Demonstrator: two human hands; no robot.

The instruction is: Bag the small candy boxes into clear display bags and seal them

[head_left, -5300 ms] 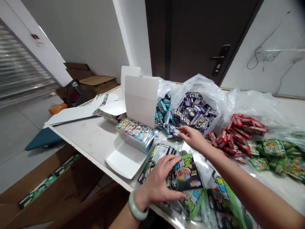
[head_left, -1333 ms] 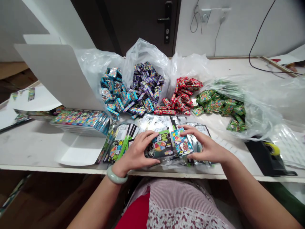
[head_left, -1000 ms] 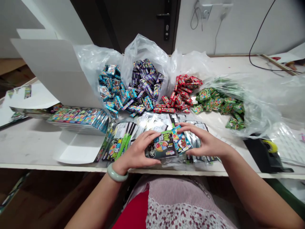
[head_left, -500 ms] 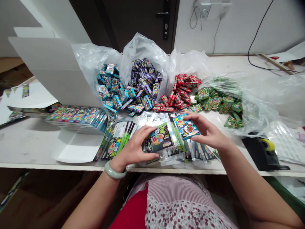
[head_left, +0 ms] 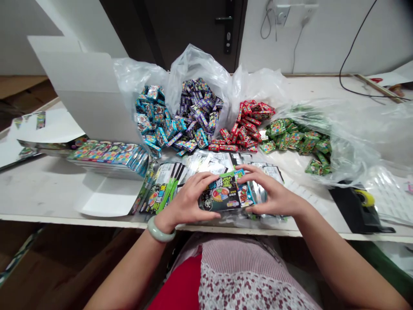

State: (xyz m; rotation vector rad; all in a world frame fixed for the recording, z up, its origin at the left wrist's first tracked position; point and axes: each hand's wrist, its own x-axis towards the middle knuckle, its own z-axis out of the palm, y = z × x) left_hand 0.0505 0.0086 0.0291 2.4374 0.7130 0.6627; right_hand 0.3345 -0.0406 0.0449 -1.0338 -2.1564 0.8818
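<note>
- Dark printed packet (head_left: 220,194): held narrowly between the fingers of our left hand (head_left: 187,200), just above loose foil packets (head_left: 206,163) near the desk (head_left: 41,193) edge.
- Blue packet (head_left: 244,193): our right hand (head_left: 275,193) has closed it against the dark one (now partly tucked behind).
- Plastic bags (head_left: 196,60) lie behind, heaped with packets.
</note>
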